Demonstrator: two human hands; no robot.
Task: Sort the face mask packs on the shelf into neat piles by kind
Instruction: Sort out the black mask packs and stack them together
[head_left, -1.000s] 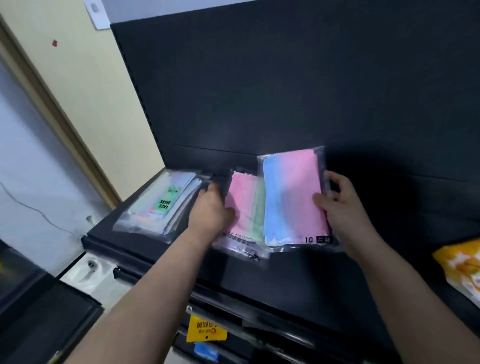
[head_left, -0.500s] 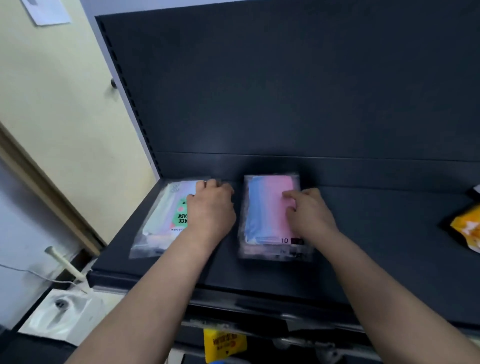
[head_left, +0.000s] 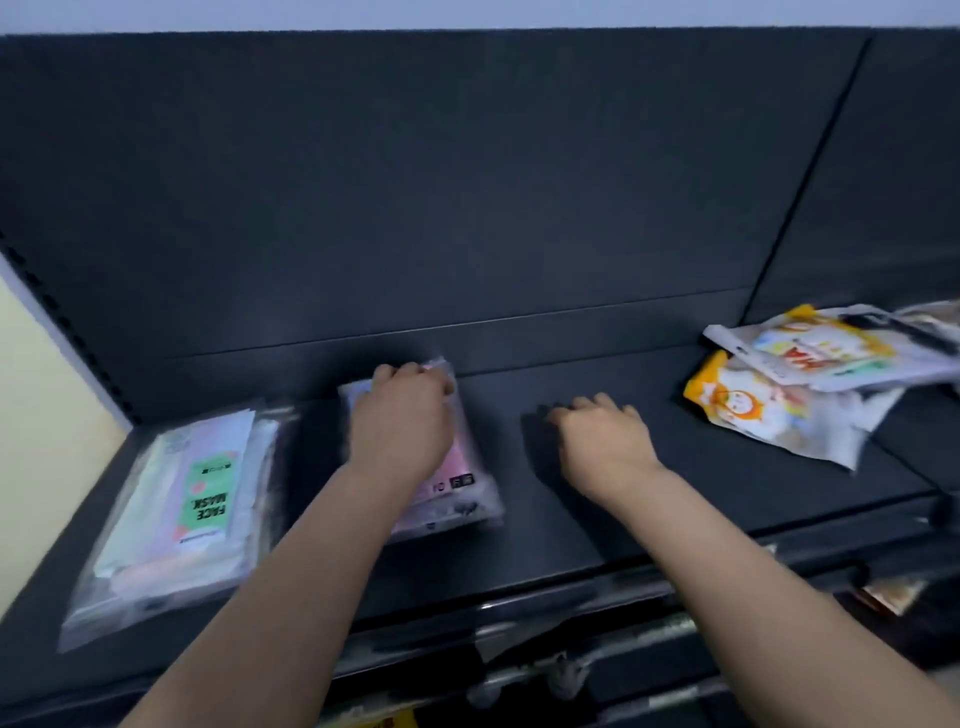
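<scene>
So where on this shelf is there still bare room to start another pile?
Best is the bare shelf between the pink pile and the orange-and-white packs; only the right hand is over it. Behind that hand is free too. The left end is crowded: the green-label pile sits close beside the pink one, which the left hand rests on.

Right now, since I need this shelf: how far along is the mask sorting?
Done: the green-labelled FACE MASK pile lies stacked at left. In hand: the left hand lies on the pink mask pile; the right hand holds nothing. Likely left: the orange-and-white packs sprawl overlapped at right.
</scene>
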